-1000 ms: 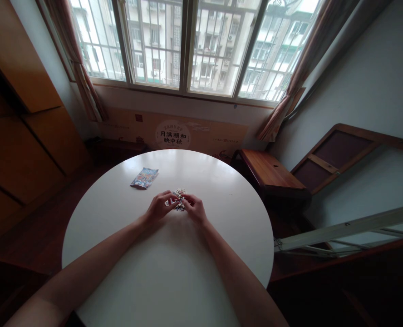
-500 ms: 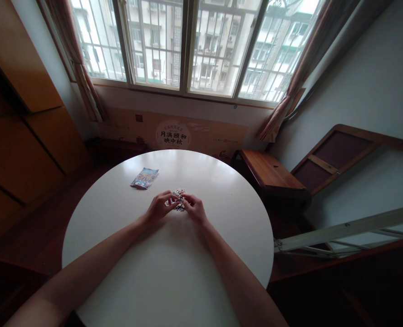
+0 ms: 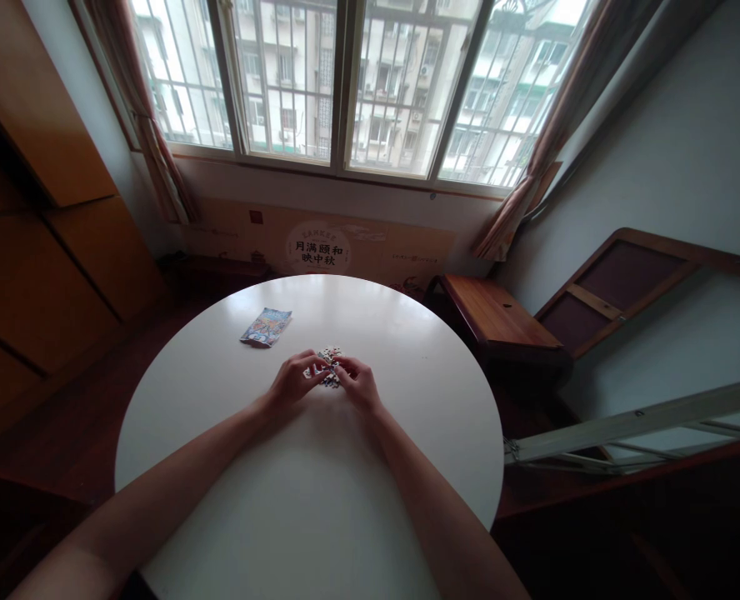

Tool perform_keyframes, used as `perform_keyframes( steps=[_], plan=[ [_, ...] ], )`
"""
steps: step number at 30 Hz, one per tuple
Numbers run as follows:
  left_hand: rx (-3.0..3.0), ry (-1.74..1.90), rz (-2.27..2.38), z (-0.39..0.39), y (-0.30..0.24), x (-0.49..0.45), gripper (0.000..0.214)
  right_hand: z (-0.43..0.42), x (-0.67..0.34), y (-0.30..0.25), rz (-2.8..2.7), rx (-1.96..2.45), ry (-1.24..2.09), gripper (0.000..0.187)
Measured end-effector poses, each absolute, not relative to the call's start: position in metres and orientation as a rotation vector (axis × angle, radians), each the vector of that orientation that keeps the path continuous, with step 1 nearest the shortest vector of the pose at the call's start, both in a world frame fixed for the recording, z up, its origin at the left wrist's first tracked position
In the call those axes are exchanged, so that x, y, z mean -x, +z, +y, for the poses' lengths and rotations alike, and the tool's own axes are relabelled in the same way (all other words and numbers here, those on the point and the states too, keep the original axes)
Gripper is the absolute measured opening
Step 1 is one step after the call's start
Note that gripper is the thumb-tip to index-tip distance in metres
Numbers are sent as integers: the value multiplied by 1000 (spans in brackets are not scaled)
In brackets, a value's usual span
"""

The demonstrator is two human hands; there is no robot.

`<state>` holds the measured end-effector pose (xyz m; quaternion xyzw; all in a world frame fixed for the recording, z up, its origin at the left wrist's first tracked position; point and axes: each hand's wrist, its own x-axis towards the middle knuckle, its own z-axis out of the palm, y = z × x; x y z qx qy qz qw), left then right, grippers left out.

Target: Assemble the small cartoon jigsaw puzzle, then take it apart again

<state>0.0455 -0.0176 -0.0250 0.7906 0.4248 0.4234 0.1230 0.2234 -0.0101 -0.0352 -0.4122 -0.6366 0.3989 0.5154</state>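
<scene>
A small heap of jigsaw puzzle pieces (image 3: 329,352), pale with dark and coloured bits, lies on the round white table (image 3: 307,517). My left hand (image 3: 293,377) reaches in from its left side, thumb and fingers closed in a pinch at the heap. From the right, my right hand (image 3: 357,382) does the same, and its fingertips almost meet those of the left. Both seem to grip puzzle pieces between them, though the pieces are small and partly hidden by the fingers. A blue, colourful printed packet (image 3: 266,327) rests flat beyond my left hand.
Past the table's far edge stands a long printed cardboard panel (image 3: 370,246) under the barred window (image 3: 288,83). A wooden bench (image 3: 501,312) is at the right, near a leaning wooden frame (image 3: 620,267). Orange-brown cabinets (image 3: 76,250) line the left.
Almost nothing differs. Both hands stay pinched over the heap of pieces, with at most a tiny shift of the fingers; the packet lies where it was.
</scene>
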Motion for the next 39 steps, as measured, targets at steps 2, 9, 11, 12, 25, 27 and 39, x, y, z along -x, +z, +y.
perform_keyframes(
  steps=[2, 9, 11, 12, 25, 27, 39],
  plan=[
    [-2308, 1239, 1236, -17, -25, -45, 14, -10, -223, -35, -1532, 992, 958, 26],
    [-2314, 1224, 1244, -17, -25, -45, 17, -10, -222, -36, -1528, 1004, 954, 26],
    [-2311, 1215, 1247, -18, -24, -45, 16, -10, -223, -35, -1528, 1008, 953, 26],
    [-2309, 1216, 1247, -18, -24, -45, 16, -10, -223, -35, -1528, 1009, 955, 26],
    [-2313, 1228, 1254, -18, -23, -46, 13, -11, -223, -32, -1535, 1007, 953, 26],
    [-2313, 1230, 1256, -18, -23, -46, 13, -11, -223, -32, -1533, 1009, 953, 26],
    [-2315, 1212, 1268, -19, -22, -46, 15, -10, -223, -35, -1538, 1006, 951, 27]
  ],
)
